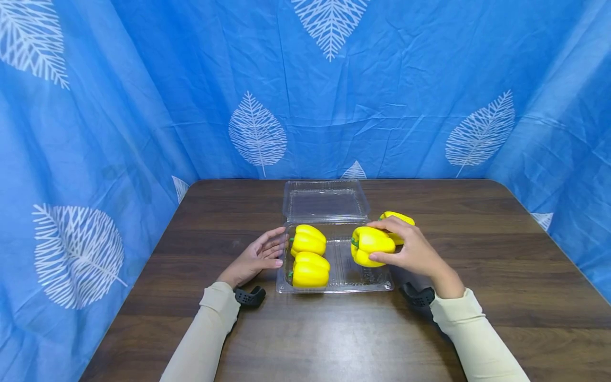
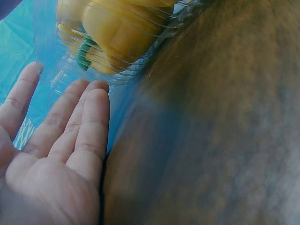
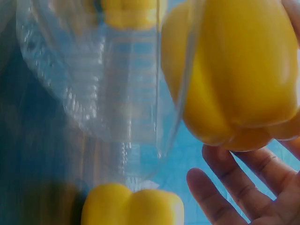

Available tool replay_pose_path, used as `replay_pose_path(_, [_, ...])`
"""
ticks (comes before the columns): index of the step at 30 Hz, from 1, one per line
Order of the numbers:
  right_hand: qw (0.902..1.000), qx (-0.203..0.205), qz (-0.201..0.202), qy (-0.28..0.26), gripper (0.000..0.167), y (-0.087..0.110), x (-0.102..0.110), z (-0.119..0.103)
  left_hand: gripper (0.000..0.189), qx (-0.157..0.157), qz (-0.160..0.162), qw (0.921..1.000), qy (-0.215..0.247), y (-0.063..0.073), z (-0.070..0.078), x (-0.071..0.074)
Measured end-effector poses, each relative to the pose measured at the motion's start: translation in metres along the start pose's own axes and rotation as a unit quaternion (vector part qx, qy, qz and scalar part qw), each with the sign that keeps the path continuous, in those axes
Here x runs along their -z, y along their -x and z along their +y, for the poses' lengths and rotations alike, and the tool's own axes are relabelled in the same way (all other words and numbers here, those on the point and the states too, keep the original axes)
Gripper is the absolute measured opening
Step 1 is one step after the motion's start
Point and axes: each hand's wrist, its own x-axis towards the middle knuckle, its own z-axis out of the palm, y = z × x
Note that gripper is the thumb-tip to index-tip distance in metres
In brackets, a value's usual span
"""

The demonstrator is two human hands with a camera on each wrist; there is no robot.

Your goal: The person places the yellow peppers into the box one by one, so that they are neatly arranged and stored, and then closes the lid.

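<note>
A clear plastic clamshell box (image 1: 340,270) lies open on the table, its lid (image 1: 326,203) folded away to the back. In its left half are two yellow bell peppers, a rear one (image 1: 308,240) and a front one (image 1: 311,270). My right hand (image 1: 411,248) grips another yellow bell pepper (image 1: 371,246) between thumb and fingers, over the box's right half, stem facing left. My left hand (image 1: 255,261) is at the box's left side, palm toward it. In the left wrist view its fingers (image 2: 91,124) are nearly straight, fingertips right at the ribbed wall.
More yellow bell pepper (image 1: 397,216) shows behind my right hand, outside the box and partly hidden. The brown wooden table (image 1: 200,212) meets a blue curtain (image 1: 406,132) with white leaf prints at its back edge.
</note>
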Motion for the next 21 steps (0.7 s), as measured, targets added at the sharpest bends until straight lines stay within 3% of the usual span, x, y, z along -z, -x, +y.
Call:
replay_pose_path(4, [0.9997,0.024,-0.006,-0.002,0.036,-0.002,-0.008,-0.003,0.087,0.001,0.000,1.0000,-0.001,0.002,0.000,0.000])
replay_pose_path(11, [0.9958,0.026,-0.085,0.022,0.022,-0.006,-0.025,-0.007,0.085,0.001,-0.002,1.0000,-0.004,0.001,-0.001,0.002])
replay_pose_path(21, [0.9961,0.020,-0.085,0.015,0.021,-0.005,-0.030,-0.008,0.087,0.000,-0.001,1.0000,0.001,0.000,0.000,0.001])
